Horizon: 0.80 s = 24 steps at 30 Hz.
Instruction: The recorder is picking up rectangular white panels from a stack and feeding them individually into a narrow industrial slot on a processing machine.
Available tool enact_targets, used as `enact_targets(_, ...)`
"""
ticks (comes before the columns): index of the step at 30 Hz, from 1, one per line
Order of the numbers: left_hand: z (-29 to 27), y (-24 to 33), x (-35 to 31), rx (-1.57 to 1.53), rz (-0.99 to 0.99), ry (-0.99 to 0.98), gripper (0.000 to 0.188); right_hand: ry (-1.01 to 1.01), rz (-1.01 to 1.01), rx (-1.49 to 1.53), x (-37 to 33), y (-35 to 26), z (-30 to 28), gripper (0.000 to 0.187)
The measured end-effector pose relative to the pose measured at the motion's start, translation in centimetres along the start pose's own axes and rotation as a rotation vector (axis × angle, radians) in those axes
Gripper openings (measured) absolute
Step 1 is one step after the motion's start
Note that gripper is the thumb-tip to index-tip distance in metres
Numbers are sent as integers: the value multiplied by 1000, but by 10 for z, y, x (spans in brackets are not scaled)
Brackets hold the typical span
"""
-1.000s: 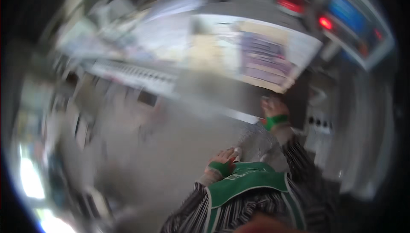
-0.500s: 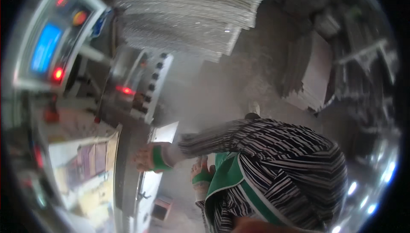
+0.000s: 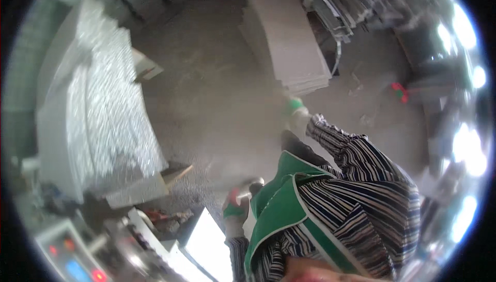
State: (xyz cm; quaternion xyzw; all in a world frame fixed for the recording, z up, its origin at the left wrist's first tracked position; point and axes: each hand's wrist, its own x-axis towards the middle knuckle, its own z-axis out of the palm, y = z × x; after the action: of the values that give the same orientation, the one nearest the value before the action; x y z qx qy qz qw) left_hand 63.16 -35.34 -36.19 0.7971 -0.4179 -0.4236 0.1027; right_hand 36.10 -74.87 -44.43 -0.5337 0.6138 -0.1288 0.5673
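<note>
My right hand (image 3: pixel 293 105), with a green band around it and a light cuff, reaches forward from a striped sleeve. Its fingers are smeared by motion. It is nearest a stack of pale flat sheets (image 3: pixel 292 39); whether it touches them, I cannot tell. Low by my body, my left hand (image 3: pixel 234 205) also wears a green band, and its fingers are blurred. A small shiny light-coloured thing (image 3: pixel 254 185) shows beside it, too unclear to name. A green apron (image 3: pixel 279 199) covers my front.
A tall stack of boards (image 3: pixel 111 111) with ragged edges stands left. At lower left are a control panel (image 3: pixel 75 256) with red lights and a bright white machine surface (image 3: pixel 209 246). More stacked sheets (image 3: pixel 336 8) lie far right, behind a pale frame. Grey floor (image 3: pixel 206 96) stretches between.
My view has turned right: the machine and panel have shifted to lower left, the board stack from top to left. My right hand has left the machine's edge and swung right.
</note>
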Motion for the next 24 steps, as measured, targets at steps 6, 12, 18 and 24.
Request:
enact_targets(6,91,17,266,-192,294,-67,56,661,188,-547,63,40,-115,75)
enact_targets(12,210,90,537,-779,19,-189,48,661,222,-487,132,83,-133,76)
enact_targets(18,252,171,545,-252,-242,-327,45,603,320,-613,143,106,-110,64)
enact_targets(24,125,63,562,-629,12,-77,34,336,31,155,167,106,-78,76)
